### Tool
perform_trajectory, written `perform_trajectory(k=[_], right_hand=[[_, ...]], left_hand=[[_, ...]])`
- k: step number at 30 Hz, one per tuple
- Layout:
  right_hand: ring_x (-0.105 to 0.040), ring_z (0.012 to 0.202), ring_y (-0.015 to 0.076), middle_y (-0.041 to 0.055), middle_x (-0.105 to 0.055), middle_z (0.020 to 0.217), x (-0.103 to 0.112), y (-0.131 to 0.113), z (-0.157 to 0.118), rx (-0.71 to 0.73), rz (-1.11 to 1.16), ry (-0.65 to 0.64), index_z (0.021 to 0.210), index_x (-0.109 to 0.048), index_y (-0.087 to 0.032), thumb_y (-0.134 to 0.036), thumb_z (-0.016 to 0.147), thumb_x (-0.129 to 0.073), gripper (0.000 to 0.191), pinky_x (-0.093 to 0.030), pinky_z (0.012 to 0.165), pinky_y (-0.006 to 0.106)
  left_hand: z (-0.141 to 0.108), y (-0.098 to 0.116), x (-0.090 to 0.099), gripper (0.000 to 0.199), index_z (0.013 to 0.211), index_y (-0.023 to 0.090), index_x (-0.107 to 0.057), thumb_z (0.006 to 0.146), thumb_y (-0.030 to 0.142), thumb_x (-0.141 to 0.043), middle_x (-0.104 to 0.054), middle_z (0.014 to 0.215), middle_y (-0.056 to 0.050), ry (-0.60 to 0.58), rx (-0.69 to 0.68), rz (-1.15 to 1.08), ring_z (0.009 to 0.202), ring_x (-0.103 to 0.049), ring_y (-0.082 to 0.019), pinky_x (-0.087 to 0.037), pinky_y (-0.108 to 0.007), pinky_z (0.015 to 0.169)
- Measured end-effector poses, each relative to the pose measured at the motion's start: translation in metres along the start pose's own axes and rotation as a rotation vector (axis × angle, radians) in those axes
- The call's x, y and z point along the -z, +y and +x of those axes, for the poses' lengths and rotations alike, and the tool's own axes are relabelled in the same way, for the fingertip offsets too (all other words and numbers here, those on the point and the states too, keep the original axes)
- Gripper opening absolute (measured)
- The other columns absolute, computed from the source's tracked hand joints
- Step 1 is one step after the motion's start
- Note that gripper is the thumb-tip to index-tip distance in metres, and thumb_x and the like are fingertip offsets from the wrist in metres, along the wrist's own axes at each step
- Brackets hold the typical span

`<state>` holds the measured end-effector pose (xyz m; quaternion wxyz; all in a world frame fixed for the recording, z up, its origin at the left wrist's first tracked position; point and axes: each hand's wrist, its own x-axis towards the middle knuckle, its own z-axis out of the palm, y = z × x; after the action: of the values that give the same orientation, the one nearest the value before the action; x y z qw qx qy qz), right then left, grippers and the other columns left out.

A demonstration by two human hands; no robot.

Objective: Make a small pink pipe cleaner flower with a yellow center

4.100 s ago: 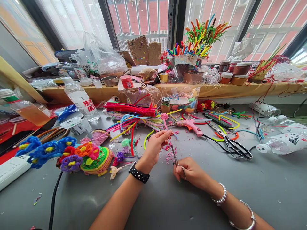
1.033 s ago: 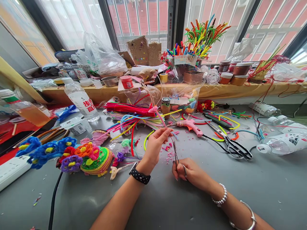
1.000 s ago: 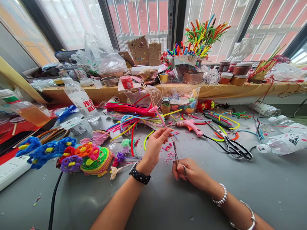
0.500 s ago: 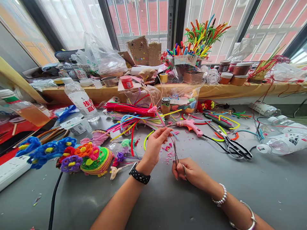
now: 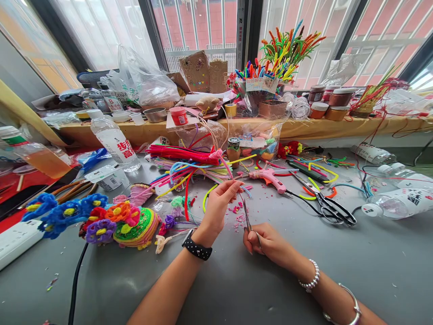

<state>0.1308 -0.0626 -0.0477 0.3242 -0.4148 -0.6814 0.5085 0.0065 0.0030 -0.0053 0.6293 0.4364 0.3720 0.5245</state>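
My left hand (image 5: 221, 201) is closed in a pinch on a pink pipe cleaner (image 5: 226, 167), which rises from the fingertips to a pink fuzzy bloom (image 5: 215, 156) in front of red pipe cleaners. A short end pokes out below the fingers. In my right hand (image 5: 262, 241) are small scissors (image 5: 247, 216), fingers through the loops, blades pointing up at that short end. Whether the blades touch it I cannot tell. Pink clippings (image 5: 240, 219) lie on the grey table (image 5: 230, 289) behind the scissors.
Beyond my hands lie a pink glue gun (image 5: 269, 178) and large black-handled scissors (image 5: 326, 203). Pipe-cleaner flowers (image 5: 101, 221) are on the left, with a pile of pipe cleaners (image 5: 189, 155) further back. Plastic bottles (image 5: 399, 203) lie at right; a bottle (image 5: 115, 140) stands at left.
The scissors' tips have shifted slightly left and up, and the blades look closer together. The pink bloom has turned or shifted slightly. My left hand has stayed almost still.
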Motion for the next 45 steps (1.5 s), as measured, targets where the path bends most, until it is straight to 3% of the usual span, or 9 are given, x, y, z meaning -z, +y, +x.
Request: perform_trajectory(k=[12,19,26,36,40,45], right_hand=[[-0.024,0.040,0.0060,-0.0044,-0.031,0.042,0.002,0.003,0.002,-0.042,0.097,0.068,0.044,-0.040,-0.016,-0.067,0.074,-0.031,0.060,-0.018,0.041,0.022],[-0.023,0.042,0.0062,-0.0066,-0.028,0.044,0.006,0.002,0.003,-0.091,0.261,0.308,0.062,-0.054,-0.013,-0.058,0.075,-0.042,0.049,-0.017,0.042,0.021],[-0.022,0.043,0.0054,-0.0073,-0.028,0.046,0.007,-0.001,0.002,-0.085,0.355,0.308,0.068,-0.058,-0.012,-0.046,0.077,-0.049,0.036,-0.016,0.043,0.021],[-0.024,0.045,0.0065,-0.0061,-0.027,0.047,0.006,-0.010,0.000,-0.131,0.245,0.273,0.065,-0.059,-0.012,-0.047,0.076,-0.049,0.038,-0.017,0.044,0.022],[-0.021,0.045,0.0063,-0.0068,-0.024,0.046,0.005,-0.011,0.000,-0.146,0.232,0.267,0.065,-0.060,-0.012,-0.048,0.076,-0.048,0.039,-0.015,0.043,0.022],[-0.021,0.045,0.0062,-0.0068,-0.024,0.047,0.005,-0.009,0.001,-0.138,0.235,0.259,0.066,-0.060,-0.012,-0.049,0.075,-0.048,0.040,-0.016,0.043,0.022]], left_hand=[[0.001,-0.002,0.002,0.016,0.073,0.017,-0.066,0.065,0.030,-0.063,-0.056,0.063,0.002,0.020,-0.004,0.022,0.055,-0.039,-0.005,-0.030,-0.019,0.054],[-0.002,-0.003,0.000,0.016,0.072,0.017,-0.066,0.067,0.031,-0.061,-0.058,0.063,0.001,-0.187,0.081,0.172,0.053,-0.039,-0.005,-0.029,-0.019,0.051],[-0.005,-0.003,-0.003,0.016,0.069,0.016,-0.066,0.067,0.032,-0.060,-0.059,0.064,0.000,-0.294,0.083,0.273,0.056,-0.043,-0.007,-0.031,-0.020,0.053],[0.004,-0.003,0.007,0.019,0.076,0.017,-0.067,0.068,0.033,-0.060,-0.057,0.066,0.001,-0.059,0.041,0.077,0.056,-0.040,-0.005,-0.032,-0.018,0.055],[0.007,-0.002,0.009,0.021,0.077,0.017,-0.068,0.067,0.034,-0.061,-0.052,0.061,0.003,-0.002,0.013,-0.005,0.055,-0.039,-0.004,-0.031,-0.016,0.053],[0.007,0.000,0.010,0.024,0.078,0.015,-0.067,0.068,0.036,-0.060,-0.057,0.066,0.000,0.048,-0.037,-0.080,0.056,-0.042,-0.006,-0.033,-0.017,0.052]])
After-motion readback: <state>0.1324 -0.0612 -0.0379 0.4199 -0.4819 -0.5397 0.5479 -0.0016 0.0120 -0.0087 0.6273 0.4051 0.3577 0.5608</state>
